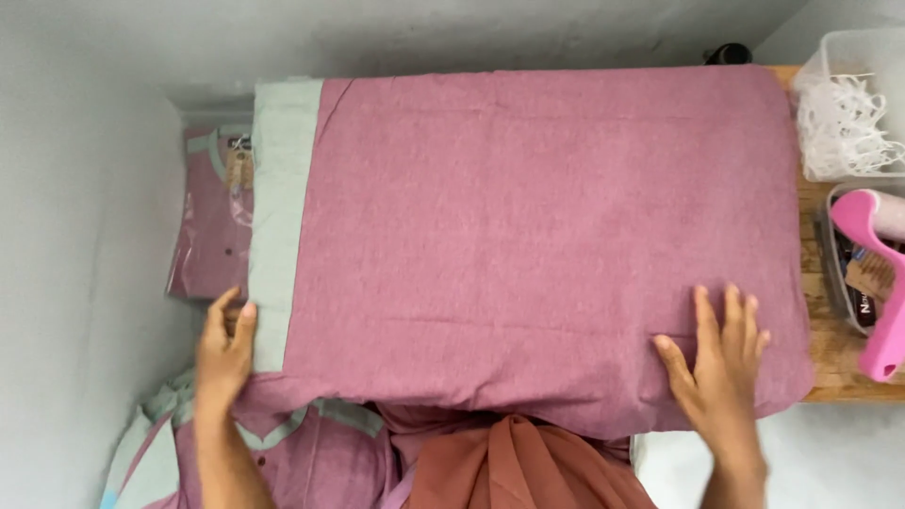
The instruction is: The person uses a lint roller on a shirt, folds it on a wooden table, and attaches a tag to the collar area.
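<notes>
A mauve garment (528,226) with a pale green band (278,217) along its left side lies spread flat across a table. My left hand (224,353) rests on the garment's near left edge, fingers curled over the green band's lower end. My right hand (721,358) lies flat, fingers spread, on the near right corner of the cloth. Neither hand lifts the fabric.
A packaged folded garment (207,226) of the same colours lies beyond the table's left edge. More such garments (311,457) are piled below near me. At right sit a clear box of white plastic fasteners (848,113), a pink tagging gun (881,283) and bare wooden tabletop (830,349).
</notes>
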